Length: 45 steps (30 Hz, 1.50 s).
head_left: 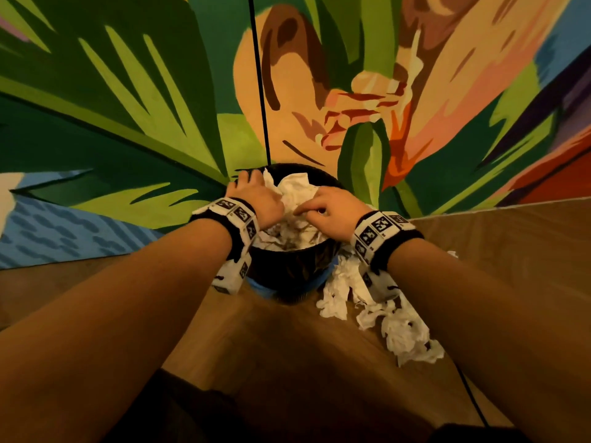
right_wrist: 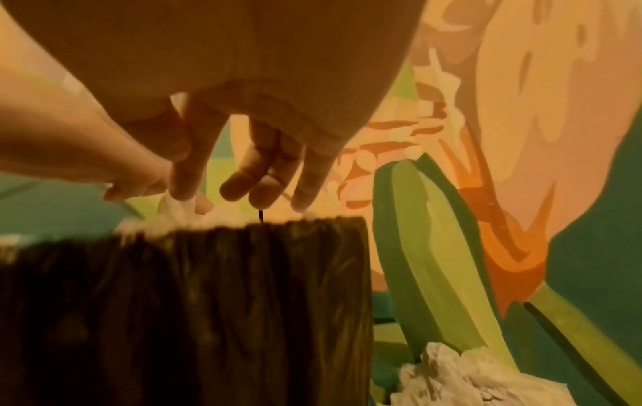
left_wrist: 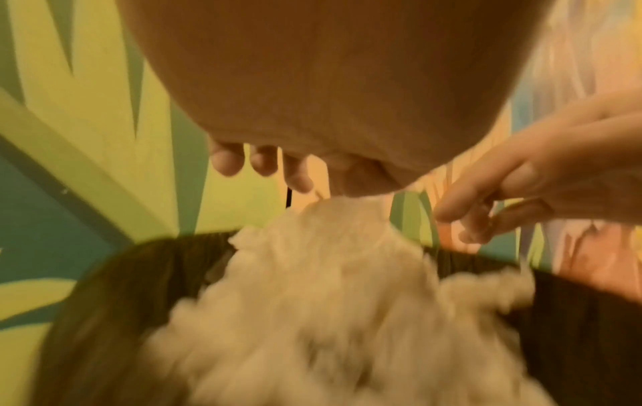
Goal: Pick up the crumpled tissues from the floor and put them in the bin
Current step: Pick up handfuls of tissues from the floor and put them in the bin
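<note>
A black-lined bin (head_left: pixel 287 276) stands on the floor against the painted wall, heaped to the rim with white crumpled tissues (head_left: pixel 297 190). My left hand (head_left: pixel 256 193) hovers over the bin's far left rim with its fingers loosely spread, and its thumb side touches the heap (left_wrist: pixel 330 302). My right hand (head_left: pixel 323 206) is over the right side, fingers pointing down, fingertips (right_wrist: pixel 182 192) touching the top tissues. More crumpled tissues (head_left: pixel 403 334) lie on the floor to the right of the bin, under my right forearm. Neither hand grips anything that shows.
A colourful mural covers the wall, and a black cable (head_left: pixel 260 91) runs down it behind the bin. The wooden floor (head_left: pixel 271 346) stretches toward me. A brown panel (head_left: pixel 511 238) stands at the right, and a thin black cord (head_left: pixel 473 401) lies on the floor below it.
</note>
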{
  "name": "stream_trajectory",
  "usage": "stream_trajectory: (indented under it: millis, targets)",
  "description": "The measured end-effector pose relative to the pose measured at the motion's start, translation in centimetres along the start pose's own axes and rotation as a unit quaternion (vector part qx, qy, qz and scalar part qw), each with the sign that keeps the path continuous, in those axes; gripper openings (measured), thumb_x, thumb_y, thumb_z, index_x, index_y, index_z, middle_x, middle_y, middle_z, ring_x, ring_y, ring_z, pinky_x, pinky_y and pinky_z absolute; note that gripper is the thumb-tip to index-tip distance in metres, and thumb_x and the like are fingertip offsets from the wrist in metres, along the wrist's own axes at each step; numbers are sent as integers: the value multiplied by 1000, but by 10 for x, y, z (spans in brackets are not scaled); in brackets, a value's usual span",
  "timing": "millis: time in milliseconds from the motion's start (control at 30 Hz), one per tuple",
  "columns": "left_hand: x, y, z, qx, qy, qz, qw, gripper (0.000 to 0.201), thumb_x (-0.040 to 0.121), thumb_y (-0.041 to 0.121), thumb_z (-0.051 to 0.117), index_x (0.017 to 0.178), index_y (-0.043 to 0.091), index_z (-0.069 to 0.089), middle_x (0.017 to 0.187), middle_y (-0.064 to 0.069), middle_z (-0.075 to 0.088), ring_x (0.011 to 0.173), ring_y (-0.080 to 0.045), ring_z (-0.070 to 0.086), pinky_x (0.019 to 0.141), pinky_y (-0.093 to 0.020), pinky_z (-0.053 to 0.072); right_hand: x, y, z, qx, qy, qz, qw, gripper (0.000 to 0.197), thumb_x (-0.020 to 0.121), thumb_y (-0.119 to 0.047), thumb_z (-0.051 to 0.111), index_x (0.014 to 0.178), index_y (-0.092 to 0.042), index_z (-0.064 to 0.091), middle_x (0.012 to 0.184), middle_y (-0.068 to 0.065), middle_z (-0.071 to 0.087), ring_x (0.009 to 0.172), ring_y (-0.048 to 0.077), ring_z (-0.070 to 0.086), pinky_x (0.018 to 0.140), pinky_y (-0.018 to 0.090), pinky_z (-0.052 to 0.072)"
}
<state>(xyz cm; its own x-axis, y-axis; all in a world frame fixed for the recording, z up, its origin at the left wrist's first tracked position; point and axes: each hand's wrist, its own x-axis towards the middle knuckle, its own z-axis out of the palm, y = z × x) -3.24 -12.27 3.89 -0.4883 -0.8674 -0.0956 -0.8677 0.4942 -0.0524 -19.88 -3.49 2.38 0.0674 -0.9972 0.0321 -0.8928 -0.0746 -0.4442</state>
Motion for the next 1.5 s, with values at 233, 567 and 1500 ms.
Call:
stream_trajectory:
  millis: [233, 567, 1500]
  targets:
    - [-9, 34, -53, -24, 105, 39, 993, 61, 83, 22, 48, 142, 27, 42, 135, -18, 39, 126, -39, 34, 101, -51, 38, -37, 33, -44, 182, 231, 59, 954, 29, 85, -34, 46, 90, -42, 73, 80, -20, 63, 60, -11, 52, 53, 2, 34]
    - [-52, 186, 12, -183, -16, 300, 936, 24, 91, 26, 48, 108, 21, 66, 113, -7, 61, 103, -26, 59, 87, -37, 50, -140, 149, 42, 110, 145, 367, 912, 19, 93, -25, 54, 97, -26, 73, 98, 6, 71, 79, 17, 56, 73, 26, 40]
    - [-59, 209, 230, -461, -269, 13, 846, 34, 97, 15, 52, 131, 16, 58, 129, -13, 60, 116, -29, 57, 102, -37, 45, -186, 181, 159, 393, 79, 517, 756, 16, 93, -38, 60, 92, -24, 68, 90, 2, 73, 85, 22, 70, 81, 45, 59]
